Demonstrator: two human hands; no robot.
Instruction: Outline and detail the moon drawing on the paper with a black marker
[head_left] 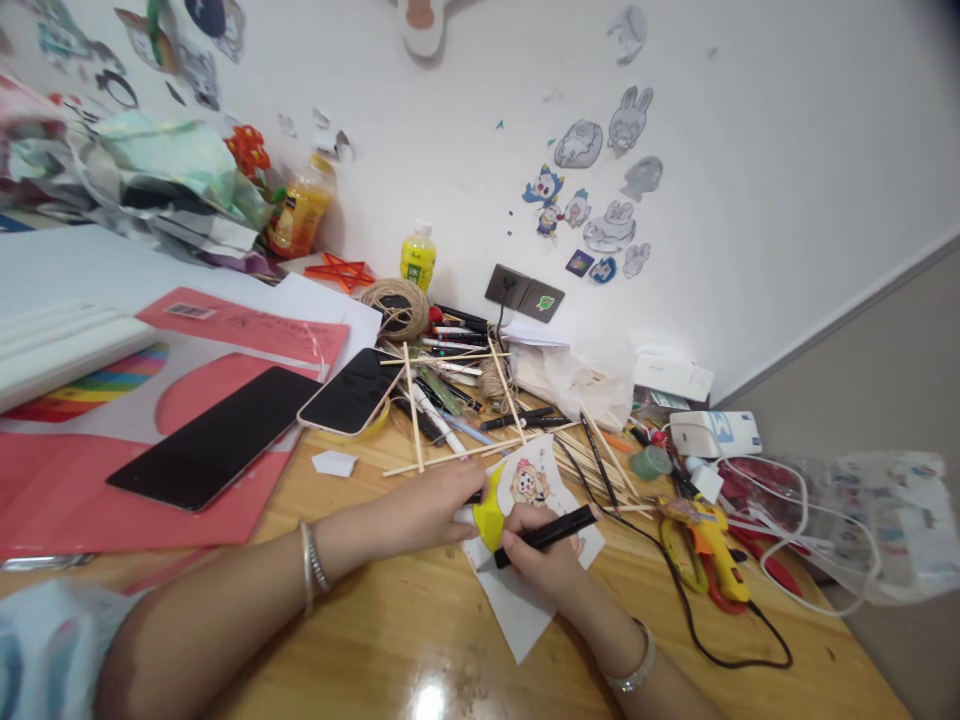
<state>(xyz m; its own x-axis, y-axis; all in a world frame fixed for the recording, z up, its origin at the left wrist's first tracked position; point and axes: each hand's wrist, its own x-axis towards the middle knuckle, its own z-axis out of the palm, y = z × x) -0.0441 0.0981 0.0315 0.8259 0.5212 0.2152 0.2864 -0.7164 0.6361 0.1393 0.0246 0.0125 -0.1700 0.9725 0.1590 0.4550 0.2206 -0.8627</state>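
My right hand [536, 555] is closed around a black marker [555, 530], which slants across the paper. My left hand [439, 505] has its fingers curled at the left edge of a bright yellow paper piece [491, 510] and pinches it. Part of a small black and white thing shows by the left fingertips; its kind is unclear. Beneath the hands lies a white sheet [517, 620] with a coloured cartoon figure [529, 485] on it, partly covered by my right hand and the yellow piece.
Thin wooden sticks [416, 410] and scattered pens lie behind the hands. A black phone [352, 390] and a black tablet [217, 435] are at left. A yellow glue gun [716, 550] with its cable lies at right. Bottles [418, 257] and twine [401, 310] stand near the wall.
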